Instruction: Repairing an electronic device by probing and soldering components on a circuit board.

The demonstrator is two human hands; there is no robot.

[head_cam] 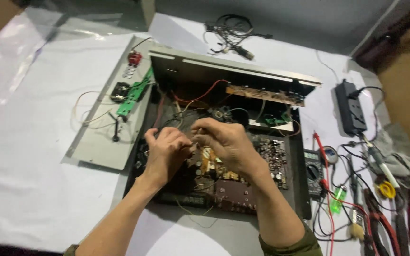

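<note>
Head view: your left hand and right hand meet fingertip to fingertip, pinching a small part, too small to identify, above the open black chassis on the white desk; a green circuit board lies left.

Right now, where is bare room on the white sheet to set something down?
Free: the white sheet left of the detached grey metal panel. Crowded: right of the open black chassis, with red-handled pliers and black power strip. Both hands work over the chassis.
</note>
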